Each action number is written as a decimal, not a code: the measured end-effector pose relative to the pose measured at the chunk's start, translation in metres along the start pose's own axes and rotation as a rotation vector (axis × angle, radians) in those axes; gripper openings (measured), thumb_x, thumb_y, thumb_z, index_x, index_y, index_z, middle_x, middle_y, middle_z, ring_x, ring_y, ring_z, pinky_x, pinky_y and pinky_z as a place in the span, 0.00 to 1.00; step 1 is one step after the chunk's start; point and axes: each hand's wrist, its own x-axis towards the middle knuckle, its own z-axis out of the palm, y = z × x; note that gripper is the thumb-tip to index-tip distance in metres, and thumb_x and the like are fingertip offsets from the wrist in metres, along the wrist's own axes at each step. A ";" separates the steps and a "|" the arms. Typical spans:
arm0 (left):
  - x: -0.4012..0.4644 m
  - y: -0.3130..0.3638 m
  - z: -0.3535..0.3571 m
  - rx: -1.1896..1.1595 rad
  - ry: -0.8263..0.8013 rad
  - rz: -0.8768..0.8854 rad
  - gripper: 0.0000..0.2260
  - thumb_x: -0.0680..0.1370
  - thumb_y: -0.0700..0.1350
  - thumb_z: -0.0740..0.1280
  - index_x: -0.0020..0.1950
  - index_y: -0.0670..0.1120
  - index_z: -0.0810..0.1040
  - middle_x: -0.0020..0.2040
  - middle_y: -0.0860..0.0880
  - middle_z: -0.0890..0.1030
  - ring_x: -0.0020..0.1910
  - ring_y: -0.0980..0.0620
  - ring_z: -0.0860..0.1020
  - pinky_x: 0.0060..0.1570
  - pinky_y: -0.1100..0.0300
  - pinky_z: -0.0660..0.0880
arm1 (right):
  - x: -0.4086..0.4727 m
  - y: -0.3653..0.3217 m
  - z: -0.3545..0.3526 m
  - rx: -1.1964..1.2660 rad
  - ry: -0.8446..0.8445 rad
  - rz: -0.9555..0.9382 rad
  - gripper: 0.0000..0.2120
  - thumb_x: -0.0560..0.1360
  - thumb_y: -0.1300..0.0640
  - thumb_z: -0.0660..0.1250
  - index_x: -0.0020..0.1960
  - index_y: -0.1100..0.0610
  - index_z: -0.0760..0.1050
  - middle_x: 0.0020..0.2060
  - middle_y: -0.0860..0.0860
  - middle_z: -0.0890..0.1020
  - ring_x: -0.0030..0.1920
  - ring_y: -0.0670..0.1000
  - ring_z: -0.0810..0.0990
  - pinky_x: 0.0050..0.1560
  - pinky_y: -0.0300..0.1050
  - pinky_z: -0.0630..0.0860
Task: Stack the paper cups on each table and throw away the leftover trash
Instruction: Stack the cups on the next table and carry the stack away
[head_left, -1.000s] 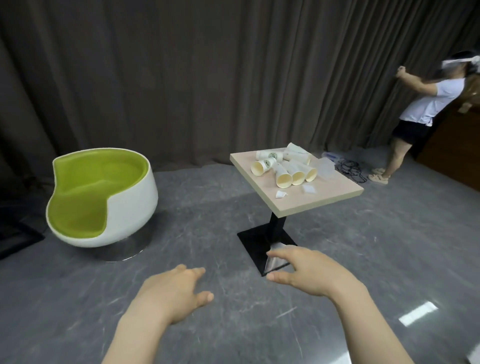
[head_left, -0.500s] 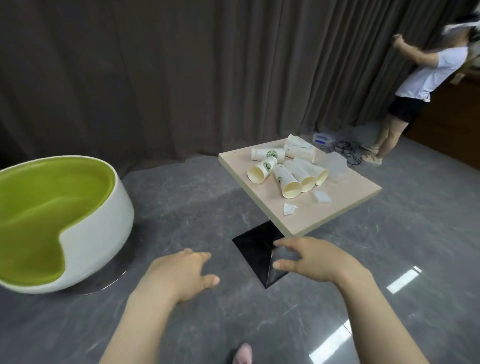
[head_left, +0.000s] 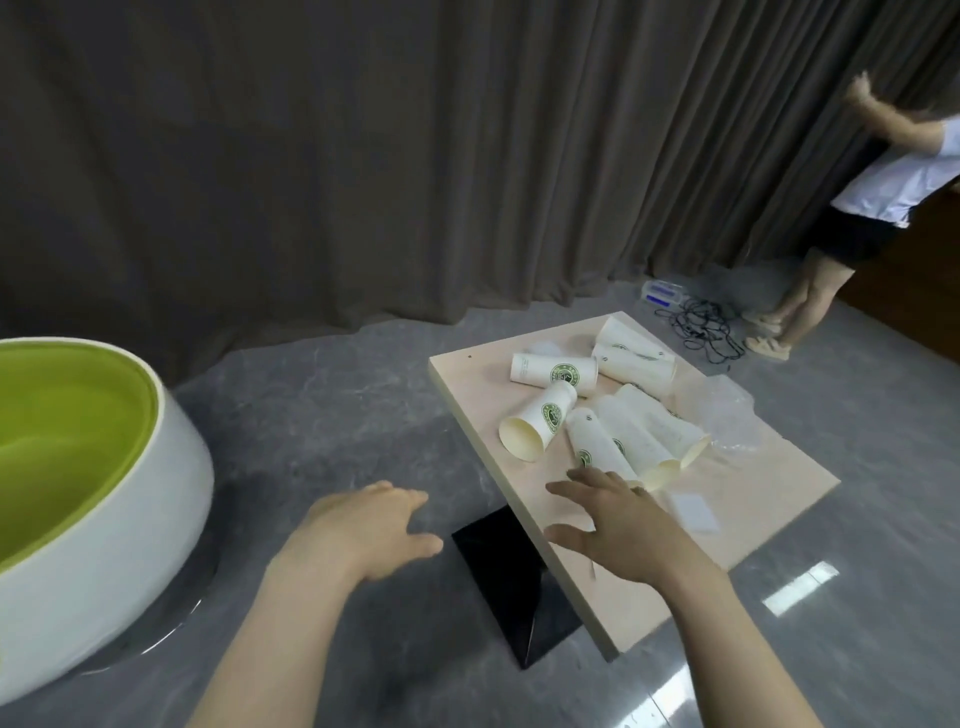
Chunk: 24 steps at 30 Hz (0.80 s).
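Observation:
Several white paper cups (head_left: 543, 418) with green logos lie on their sides in a heap on a small square beige table (head_left: 769, 509). A crumpled clear plastic wrap (head_left: 727, 415) lies at the heap's right, and a white paper scrap (head_left: 693, 512) sits near the table's front. My right hand (head_left: 613, 525) hovers over the table's near corner with fingers spread, its fingertips just short of the nearest cup (head_left: 597, 447). My left hand (head_left: 369, 525) hangs over the floor to the left of the table, fingers relaxed and holding nothing.
A white tub chair (head_left: 98, 499) with a green seat stands at the left. The table's black base (head_left: 514, 577) rests on the grey floor. A dark curtain runs behind. Another person (head_left: 857, 208) stands at the far right beside tangled cables (head_left: 706, 327).
I have come closer to the table. My right hand moved forward from over the floor to above the table's near corner; my left hand advanced beside it.

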 end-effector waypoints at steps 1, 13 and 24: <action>0.015 -0.004 -0.008 0.005 0.000 -0.002 0.30 0.78 0.65 0.57 0.78 0.58 0.55 0.78 0.50 0.58 0.75 0.51 0.60 0.68 0.53 0.63 | 0.014 0.003 -0.001 -0.003 -0.012 0.011 0.27 0.78 0.39 0.59 0.74 0.44 0.60 0.74 0.46 0.60 0.74 0.48 0.57 0.70 0.48 0.58; 0.200 -0.066 -0.104 0.138 -0.062 0.227 0.28 0.81 0.59 0.57 0.78 0.54 0.54 0.77 0.49 0.58 0.72 0.47 0.64 0.65 0.52 0.65 | 0.178 -0.004 -0.016 0.137 0.023 0.262 0.27 0.78 0.40 0.58 0.75 0.44 0.59 0.72 0.44 0.63 0.71 0.49 0.62 0.65 0.46 0.63; 0.321 -0.068 -0.128 0.331 -0.112 0.540 0.23 0.79 0.55 0.58 0.72 0.49 0.63 0.74 0.47 0.57 0.68 0.45 0.65 0.57 0.51 0.68 | 0.245 0.015 -0.001 0.742 0.337 0.548 0.26 0.76 0.55 0.68 0.72 0.47 0.65 0.72 0.52 0.62 0.74 0.50 0.59 0.73 0.47 0.59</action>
